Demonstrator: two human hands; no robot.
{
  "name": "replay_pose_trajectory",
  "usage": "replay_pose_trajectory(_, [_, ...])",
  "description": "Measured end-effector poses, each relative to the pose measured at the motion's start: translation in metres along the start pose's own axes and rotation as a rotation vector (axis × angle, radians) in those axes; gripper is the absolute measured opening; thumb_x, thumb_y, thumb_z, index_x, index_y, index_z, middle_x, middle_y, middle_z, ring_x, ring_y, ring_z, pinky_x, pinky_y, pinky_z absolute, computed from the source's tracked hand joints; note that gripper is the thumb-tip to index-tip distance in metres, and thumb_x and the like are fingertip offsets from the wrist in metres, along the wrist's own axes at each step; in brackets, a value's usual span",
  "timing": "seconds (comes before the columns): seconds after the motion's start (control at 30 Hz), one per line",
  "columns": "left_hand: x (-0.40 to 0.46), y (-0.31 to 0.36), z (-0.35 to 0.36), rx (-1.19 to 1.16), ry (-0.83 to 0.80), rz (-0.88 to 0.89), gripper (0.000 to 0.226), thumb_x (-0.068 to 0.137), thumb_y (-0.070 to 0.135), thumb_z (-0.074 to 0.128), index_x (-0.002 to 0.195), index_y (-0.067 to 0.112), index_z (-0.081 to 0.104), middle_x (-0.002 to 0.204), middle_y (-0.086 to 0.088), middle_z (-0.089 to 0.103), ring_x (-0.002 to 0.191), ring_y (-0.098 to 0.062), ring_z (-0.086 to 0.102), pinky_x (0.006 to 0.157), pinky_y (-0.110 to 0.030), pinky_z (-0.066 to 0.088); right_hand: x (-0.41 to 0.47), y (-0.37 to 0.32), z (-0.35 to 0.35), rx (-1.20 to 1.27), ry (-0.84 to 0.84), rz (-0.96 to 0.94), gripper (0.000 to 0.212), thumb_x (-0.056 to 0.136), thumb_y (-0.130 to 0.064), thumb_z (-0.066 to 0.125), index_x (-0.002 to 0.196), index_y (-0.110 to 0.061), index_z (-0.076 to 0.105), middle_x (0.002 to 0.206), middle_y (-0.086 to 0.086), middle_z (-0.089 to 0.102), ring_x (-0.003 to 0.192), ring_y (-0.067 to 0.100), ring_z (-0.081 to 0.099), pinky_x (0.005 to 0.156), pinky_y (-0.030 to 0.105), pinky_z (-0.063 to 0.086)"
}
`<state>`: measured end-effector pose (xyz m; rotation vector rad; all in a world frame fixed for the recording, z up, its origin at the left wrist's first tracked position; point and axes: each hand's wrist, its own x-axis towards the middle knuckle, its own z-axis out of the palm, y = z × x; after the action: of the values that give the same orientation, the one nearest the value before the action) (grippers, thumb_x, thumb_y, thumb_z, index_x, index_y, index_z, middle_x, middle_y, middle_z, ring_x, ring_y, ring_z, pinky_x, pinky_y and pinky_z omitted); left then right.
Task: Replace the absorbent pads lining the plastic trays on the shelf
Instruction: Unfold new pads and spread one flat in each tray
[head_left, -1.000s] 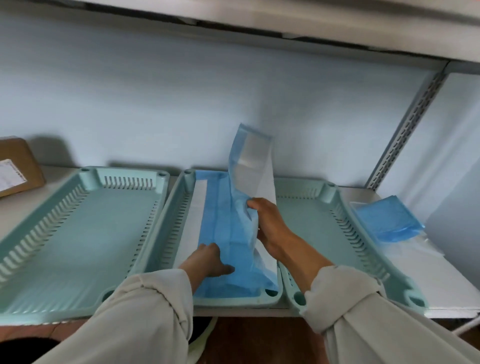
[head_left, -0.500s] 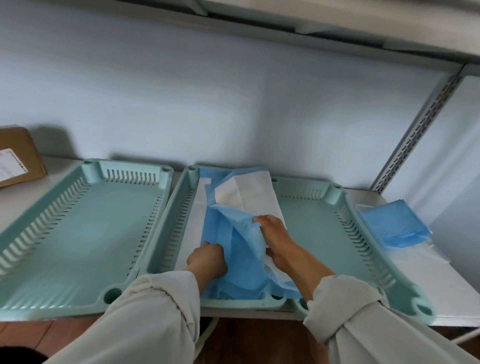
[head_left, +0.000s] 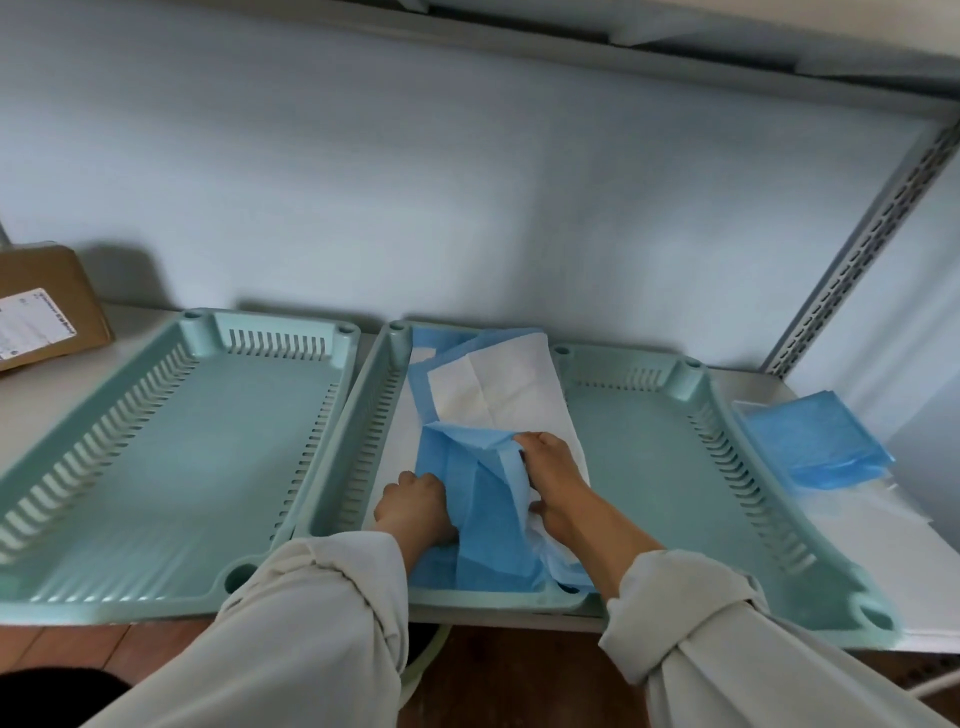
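Three teal plastic trays in a row on the shelf, long axes running 6 to 12 o'clock. Left tray and right tray bare of lining. Middle tray holding the absorbent pad, partly unfolded: white face spread toward 12 o'clock, blue backing bunched at the near end. Pad's long axis in line with the tray, 6 to 12 o'clock.

Left hand at 9 o'clock of the blue fold, fingers curled, apparently pinning or pinching the pad's near left part; exact grasp hidden under the knuckles. Right hand at 3 o'clock of the fold, fingers closed on the raised blue edge where it meets the white face. Both hands touching the pad, right hand higher and nearer the loose flap.

Judgement: step in hand looks like spreading this pad flat in the middle tray. Remaining folded portion between the two hands, so next move likely turns on drawing the flap across or toward 12 o'clock, with the left hand anchoring.

Stack of folded blue pads at 3 o'clock, on the shelf just beyond the right tray, nearer the right hand. Cardboard box at far 9 o'clock.
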<state>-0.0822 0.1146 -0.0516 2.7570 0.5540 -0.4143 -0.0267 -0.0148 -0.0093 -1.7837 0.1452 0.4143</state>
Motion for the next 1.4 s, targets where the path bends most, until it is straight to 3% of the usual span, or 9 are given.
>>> replay_pose_trajectory(0.27, [0.011,-0.017,-0.011,-0.129,-0.099,-0.023,0.055,0.075,0.034,0.076,0.117,0.009,0.053,0.118,-0.010,0.059,0.103,-0.025,0.061,0.085,-0.032,0.051,0.005,0.004,-0.001,0.015,-0.019,0.015,0.023,0.093,-0.025,0.048,0.111,-0.013,0.056,0.118,0.008,0.060,0.112,0.027,0.055,0.089,0.038,0.041])
replay_pose_trajectory(0.4, [0.008,-0.025,-0.018,-0.270,-0.139,-0.060,0.035,0.081,0.029,0.073,0.101,0.008,0.053,0.081,-0.006,0.057,0.061,-0.020,0.056,0.062,-0.031,0.054,0.006,0.005,0.002,0.023,-0.027,0.035,0.025,0.093,-0.025,0.048,0.114,-0.014,0.055,0.118,0.008,0.060,0.113,0.027,0.054,0.087,0.038,0.039])
replay_pose_trajectory(0.5, [0.006,-0.033,-0.018,-0.359,-0.122,-0.092,0.019,0.086,0.021,0.066,0.091,0.007,0.053,0.069,-0.006,0.054,0.066,-0.025,0.057,0.069,-0.035,0.057,0.002,0.001,0.004,0.031,-0.038,0.040,0.027,0.092,-0.024,0.050,0.115,-0.013,0.057,0.118,0.009,0.061,0.112,0.028,0.054,0.091,0.041,0.041])
replay_pose_trajectory(0.63, [-0.003,-0.031,-0.038,-0.845,-0.101,-0.085,0.010,0.092,0.015,0.054,0.086,0.007,0.054,0.078,-0.010,0.056,0.067,-0.020,0.056,0.057,-0.027,0.053,-0.003,-0.011,0.003,0.009,-0.036,0.035,0.019,0.088,-0.019,0.056,0.101,-0.009,0.064,0.106,0.013,0.065,0.093,0.023,0.056,0.091,0.040,0.048])
replay_pose_trajectory(0.73, [-0.015,-0.020,-0.077,-1.147,-0.021,0.029,0.008,0.093,0.017,0.053,0.092,0.010,0.056,0.087,-0.007,0.059,0.076,-0.015,0.057,0.070,-0.028,0.052,-0.013,-0.040,0.007,0.027,-0.063,-0.038,0.015,0.092,-0.021,0.055,0.080,-0.014,0.059,0.088,0.009,0.062,0.078,0.018,0.054,0.075,0.030,0.050])
replay_pose_trajectory(0.8, [-0.027,-0.013,-0.104,-1.255,0.003,0.136,0.007,0.094,0.019,0.053,0.092,0.014,0.057,0.088,-0.005,0.060,0.081,-0.014,0.058,0.078,-0.030,0.053,-0.020,-0.060,0.012,-0.034,-0.105,-0.146,0.019,0.096,-0.030,0.052,0.084,-0.016,0.057,0.087,0.006,0.059,0.081,0.019,0.056,0.079,0.029,0.051])
replay_pose_trajectory(0.97, [-0.049,-0.002,-0.128,-1.233,-0.116,0.282,0.010,0.094,0.020,0.054,0.086,0.017,0.058,0.088,-0.003,0.065,0.083,-0.013,0.063,0.073,-0.026,0.056,-0.037,-0.079,0.015,-0.269,-0.188,-0.324,0.020,0.096,-0.030,0.052,0.100,-0.012,0.060,0.098,0.007,0.063,0.085,0.016,0.062,0.072,0.021,0.052])
replay_pose_trajectory(1.1, [-0.056,0.003,-0.119,-1.242,-0.168,0.284,0.011,0.095,0.022,0.053,0.098,0.015,0.062,0.094,-0.004,0.067,0.086,-0.014,0.065,0.074,-0.028,0.058,-0.045,-0.078,0.007,-0.148,-0.158,-0.280,0.015,0.094,-0.025,0.058,0.099,-0.012,0.062,0.096,0.006,0.065,0.075,0.012,0.061,0.057,0.016,0.050])
replay_pose_trajectory(1.4, [-0.053,0.013,-0.115,-1.276,-0.145,0.235,0.015,0.095,0.020,0.051,0.101,0.013,0.063,0.102,-0.010,0.065,0.095,-0.020,0.063,0.086,-0.038,0.056,-0.053,-0.074,-0.003,-0.037,-0.178,-0.243,0.015,0.094,-0.025,0.057,0.098,-0.013,0.065,0.093,0.006,0.066,0.081,0.017,0.063,0.071,0.027,0.054])
